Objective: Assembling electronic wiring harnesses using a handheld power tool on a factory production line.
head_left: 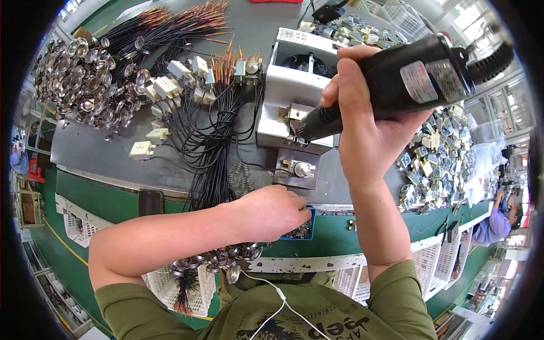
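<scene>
My right hand [365, 122] is wrapped round a black electric screwdriver [391, 79], tilted so that its narrow end points down and left. That end meets a small cream-coloured connector block [297, 113] on the metal machine [275, 122]; its very tip is hard to see. My left hand [272, 209] is over the blue tray [300, 231] of tiny metal parts at the bench's front edge. Its fingers are curled down, and whatever they pinch is hidden. Just beyond it, a white-knobbed part [300, 169] with a black wire sits on a metal plate.
Black wires [215, 144] with cream connectors [167, 88] lie left of the machine. Round metal cups [85, 85] are heaped at far left. Many loose connector pieces [428, 164] cover the bench's right side. White baskets [428, 263] hang below the front edge.
</scene>
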Available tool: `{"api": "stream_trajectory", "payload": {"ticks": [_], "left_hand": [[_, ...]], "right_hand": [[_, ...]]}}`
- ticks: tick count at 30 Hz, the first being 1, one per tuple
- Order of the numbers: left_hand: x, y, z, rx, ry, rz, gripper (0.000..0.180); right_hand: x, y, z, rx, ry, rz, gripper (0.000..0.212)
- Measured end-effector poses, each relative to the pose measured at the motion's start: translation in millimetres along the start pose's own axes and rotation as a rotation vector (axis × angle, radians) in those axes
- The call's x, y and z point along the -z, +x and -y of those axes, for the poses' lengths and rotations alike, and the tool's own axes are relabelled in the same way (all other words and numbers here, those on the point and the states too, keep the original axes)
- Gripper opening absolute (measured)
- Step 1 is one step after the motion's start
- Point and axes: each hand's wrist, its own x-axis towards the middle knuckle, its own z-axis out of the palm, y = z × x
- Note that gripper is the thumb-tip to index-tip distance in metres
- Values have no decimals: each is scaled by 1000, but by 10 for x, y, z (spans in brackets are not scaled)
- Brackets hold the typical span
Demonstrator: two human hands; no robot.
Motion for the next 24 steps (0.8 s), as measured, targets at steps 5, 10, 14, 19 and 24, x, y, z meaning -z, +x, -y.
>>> {"api": "stream_trajectory", "payload": {"ticks": [5, 10, 14, 19, 24], "left_hand": [[85, -36, 4, 21, -17, -27, 21], [473, -23, 25, 118, -22, -168, 16], [539, -63, 248, 198, 37, -417, 8], [330, -47, 316, 223, 110, -414, 12], [152, -22, 407, 219, 240, -429, 9]], "right_hand": [[-114, 70, 125, -143, -20, 158, 10], [220, 436, -126, -163, 84, 650, 29], [-101, 247, -117, -150, 112, 127, 54], [-116, 174, 87, -255, 73, 83, 61], [202, -3, 373, -273, -149, 175, 14]]}}
